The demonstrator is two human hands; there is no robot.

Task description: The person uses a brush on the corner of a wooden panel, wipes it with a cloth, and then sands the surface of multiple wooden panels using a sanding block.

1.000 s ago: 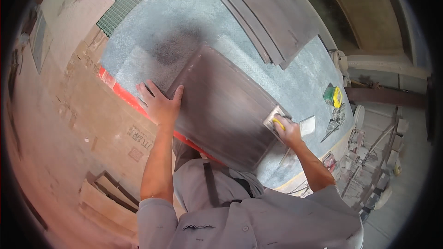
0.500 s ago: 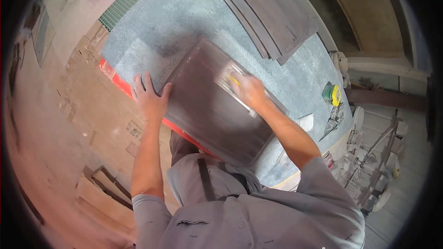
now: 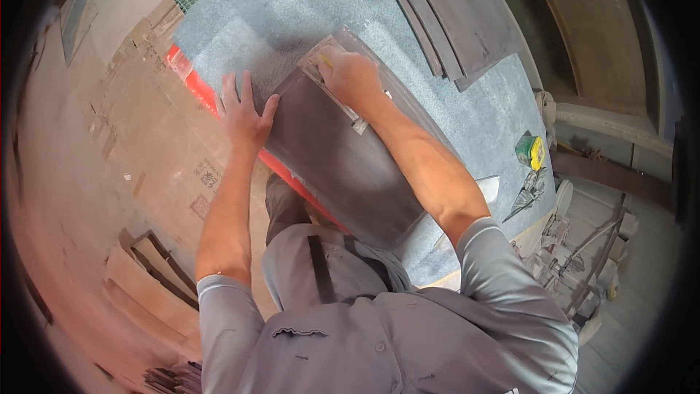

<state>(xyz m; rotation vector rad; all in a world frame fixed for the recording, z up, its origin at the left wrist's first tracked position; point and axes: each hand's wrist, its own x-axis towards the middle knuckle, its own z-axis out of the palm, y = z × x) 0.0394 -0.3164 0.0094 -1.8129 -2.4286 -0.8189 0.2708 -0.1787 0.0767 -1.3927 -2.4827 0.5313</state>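
A dark brown flat panel lies slantwise on a bench covered in blue-grey carpet, close to its red-edged side. My left hand rests with fingers spread at the panel's left edge. Near the far end of the panel, my right hand is wrapped round a long, flat hand sanding block with a pale, dusty base. Part of a yellow piece shows by its fingers. The block lies along the panel's surface, partly covered by the hand.
Several similar dark panels are stacked at the far right of the bench. To the right sit a green and yellow container, a dark pointed bundle and a white piece. Cardboard covers the floor at left.
My right hand has slid the sanding block away from me and to the left, toward the panel's far end. My left hand stays at the left edge.
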